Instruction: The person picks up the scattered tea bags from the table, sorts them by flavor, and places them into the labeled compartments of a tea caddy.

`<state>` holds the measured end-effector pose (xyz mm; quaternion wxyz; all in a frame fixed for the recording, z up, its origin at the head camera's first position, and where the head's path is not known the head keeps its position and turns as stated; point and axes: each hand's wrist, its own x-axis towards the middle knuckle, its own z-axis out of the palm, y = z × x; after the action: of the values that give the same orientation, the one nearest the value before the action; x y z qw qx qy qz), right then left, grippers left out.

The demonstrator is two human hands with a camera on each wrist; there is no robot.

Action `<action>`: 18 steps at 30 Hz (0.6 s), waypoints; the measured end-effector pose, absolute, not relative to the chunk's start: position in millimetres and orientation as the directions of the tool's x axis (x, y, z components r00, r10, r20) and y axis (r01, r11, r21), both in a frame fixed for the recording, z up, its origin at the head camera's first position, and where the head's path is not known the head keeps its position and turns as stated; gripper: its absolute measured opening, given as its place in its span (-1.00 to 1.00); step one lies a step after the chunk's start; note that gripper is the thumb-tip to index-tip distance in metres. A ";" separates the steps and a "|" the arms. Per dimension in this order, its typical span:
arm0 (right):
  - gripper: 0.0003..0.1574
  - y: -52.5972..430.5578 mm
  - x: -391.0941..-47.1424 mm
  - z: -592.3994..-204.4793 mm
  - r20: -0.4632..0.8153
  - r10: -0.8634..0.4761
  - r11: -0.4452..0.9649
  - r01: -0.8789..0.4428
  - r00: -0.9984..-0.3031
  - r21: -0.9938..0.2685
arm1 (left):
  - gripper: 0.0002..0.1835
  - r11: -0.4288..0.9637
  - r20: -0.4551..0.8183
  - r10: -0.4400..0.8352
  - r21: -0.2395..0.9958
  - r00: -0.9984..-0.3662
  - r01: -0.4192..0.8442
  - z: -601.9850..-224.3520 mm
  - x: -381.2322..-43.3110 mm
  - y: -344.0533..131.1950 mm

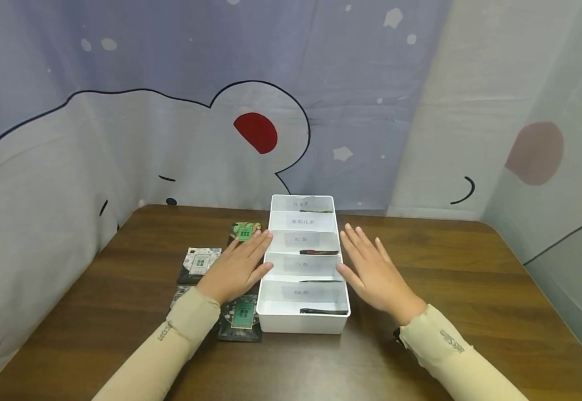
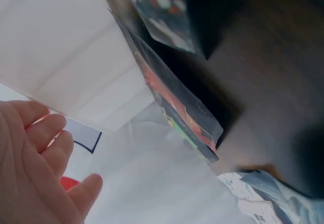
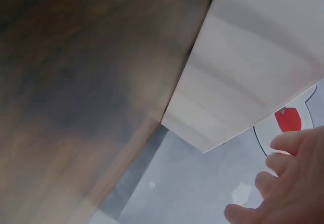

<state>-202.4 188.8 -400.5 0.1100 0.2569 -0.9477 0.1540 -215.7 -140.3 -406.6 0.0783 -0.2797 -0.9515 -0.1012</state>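
A long white divided box [image 1: 301,324] stands on the table, its compartments labelled in Chinese characters. Dark packets lie along the right side of several compartments, such as a black one [image 1: 323,311] in the nearest and a dark red one [image 1: 318,252] in the middle. My left hand [image 1: 238,266] is at the box's left edge, fingers straight, palm down. On the opposite side my right hand [image 1: 371,270] lies with straight fingers, its fingertips close to the right rim. Both hands hold nothing; in the wrist views the fingers reach by the box's side walls.
Left of the box lie several tea packets: a green-labelled dark one [image 1: 240,320] at the front, a white-topped one [image 1: 201,263] and a green one [image 1: 245,229] farther back. The brown wooden table [image 1: 446,262] reaches to a patterned curtain [image 1: 351,111] behind.
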 end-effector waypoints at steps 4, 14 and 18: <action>-0.09 188.0 -199.9 -402.0 0.251 -0.470 0.821 -0.524 -0.846 -0.227 | -0.27 0.836 0.208 0.501 0.134 -0.840 0.532 -406.1 -214.7 -141.2; -0.11 184.8 -193.1 -405.2 0.203 -0.483 0.814 -0.522 -0.852 -0.254 | -0.27 0.856 0.256 0.458 0.131 -0.851 0.500 -402.8 -206.6 -144.8; -0.09 185.8 -191.8 -406.7 0.210 -0.484 0.814 -0.526 -0.849 -0.248 | -0.28 0.867 0.277 0.429 0.142 -0.860 0.478 -399.5 -203.0 -150.6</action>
<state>-191.8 185.8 -406.7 0.0686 0.2658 -0.9498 0.1498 -203.0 -150.6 -399.5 0.1190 -0.2365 -0.9587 -0.1035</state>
